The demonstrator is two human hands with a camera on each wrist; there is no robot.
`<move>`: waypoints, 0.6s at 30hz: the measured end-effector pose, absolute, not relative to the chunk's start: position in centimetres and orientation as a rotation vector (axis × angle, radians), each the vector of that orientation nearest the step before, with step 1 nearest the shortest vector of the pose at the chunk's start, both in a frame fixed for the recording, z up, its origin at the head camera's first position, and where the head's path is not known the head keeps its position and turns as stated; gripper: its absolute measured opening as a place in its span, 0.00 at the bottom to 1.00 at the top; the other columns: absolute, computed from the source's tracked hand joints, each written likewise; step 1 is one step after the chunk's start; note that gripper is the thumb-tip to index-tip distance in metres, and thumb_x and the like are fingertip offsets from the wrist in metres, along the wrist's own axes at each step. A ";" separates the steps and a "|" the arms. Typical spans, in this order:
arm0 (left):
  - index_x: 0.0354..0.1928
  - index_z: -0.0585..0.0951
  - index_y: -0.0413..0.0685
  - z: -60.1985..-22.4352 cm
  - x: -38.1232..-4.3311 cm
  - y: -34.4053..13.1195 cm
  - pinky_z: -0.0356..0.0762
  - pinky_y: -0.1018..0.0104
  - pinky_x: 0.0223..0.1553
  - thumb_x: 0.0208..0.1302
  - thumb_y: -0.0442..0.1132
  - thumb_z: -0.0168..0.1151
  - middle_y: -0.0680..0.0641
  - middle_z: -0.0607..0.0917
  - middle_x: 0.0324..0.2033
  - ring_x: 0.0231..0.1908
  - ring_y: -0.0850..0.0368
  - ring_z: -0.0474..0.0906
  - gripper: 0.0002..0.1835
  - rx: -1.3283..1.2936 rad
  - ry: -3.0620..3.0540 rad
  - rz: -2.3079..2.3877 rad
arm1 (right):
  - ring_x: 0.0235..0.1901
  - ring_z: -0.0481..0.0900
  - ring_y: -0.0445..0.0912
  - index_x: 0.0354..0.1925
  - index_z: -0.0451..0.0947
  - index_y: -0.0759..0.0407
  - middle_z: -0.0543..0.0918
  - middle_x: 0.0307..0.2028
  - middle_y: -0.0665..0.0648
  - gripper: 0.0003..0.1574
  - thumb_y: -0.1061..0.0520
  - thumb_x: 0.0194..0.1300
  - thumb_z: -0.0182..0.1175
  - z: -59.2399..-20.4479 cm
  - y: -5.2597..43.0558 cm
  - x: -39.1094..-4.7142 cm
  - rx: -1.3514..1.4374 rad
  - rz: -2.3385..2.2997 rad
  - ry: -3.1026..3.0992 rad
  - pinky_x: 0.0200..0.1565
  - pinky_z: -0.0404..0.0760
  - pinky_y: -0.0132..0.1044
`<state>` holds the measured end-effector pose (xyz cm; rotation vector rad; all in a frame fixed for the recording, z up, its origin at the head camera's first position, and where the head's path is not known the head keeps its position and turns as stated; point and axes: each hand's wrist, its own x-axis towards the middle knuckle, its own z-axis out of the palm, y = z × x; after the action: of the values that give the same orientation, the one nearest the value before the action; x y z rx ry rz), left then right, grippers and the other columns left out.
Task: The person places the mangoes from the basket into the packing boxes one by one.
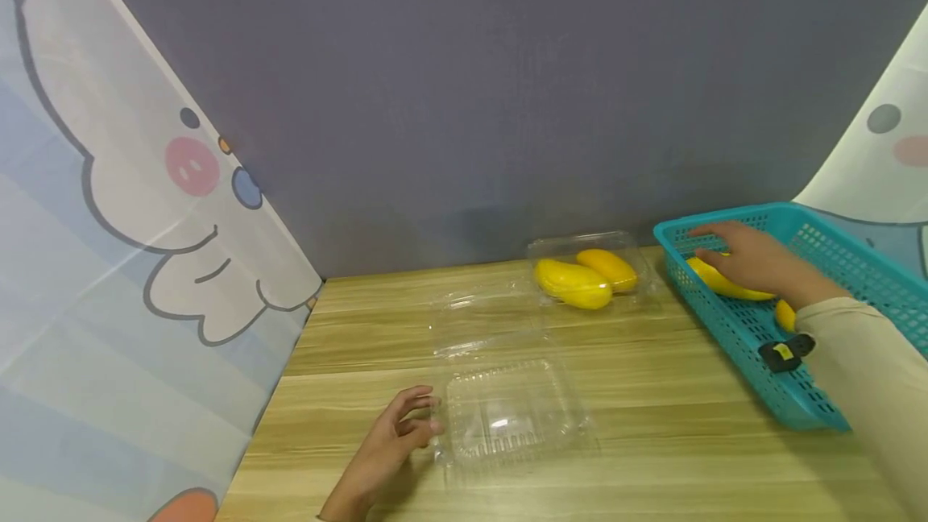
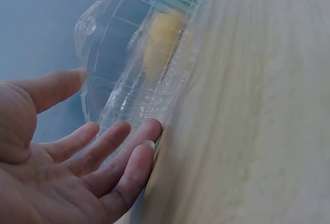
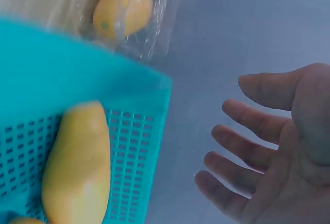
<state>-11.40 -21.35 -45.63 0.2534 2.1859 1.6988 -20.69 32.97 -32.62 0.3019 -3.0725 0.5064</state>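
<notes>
Currently left hand (image 1: 394, 435), spread, flanks clear container (image 1: 507, 413); right hand (image 1: 757, 258), spread, hovers near mango (image 1: 741, 288).

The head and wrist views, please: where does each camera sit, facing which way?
Head: head-worn, facing forward and down at the table; left hand and right hand show.
Left wrist: wrist-worn, facing clear container; left hand shows.
Right wrist: wrist-worn, facing teal basket; right hand shows.
Head and right wrist share the basket.
</notes>
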 end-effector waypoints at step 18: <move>0.71 0.64 0.44 -46.2 -11.5 -20.7 0.80 0.68 0.47 0.72 0.46 0.58 0.36 0.67 0.69 0.56 0.45 0.78 0.30 0.214 2.249 1.739 | 0.56 0.61 0.82 0.64 0.61 0.80 0.61 0.60 0.89 0.41 0.57 0.63 0.64 -37.6 39.4 -21.6 0.162 0.447 -3.166 0.55 0.64 0.78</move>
<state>-11.50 -20.70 -46.21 0.2136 2.2485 1.7391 -21.64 39.39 -37.61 0.1620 -3.1659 0.4471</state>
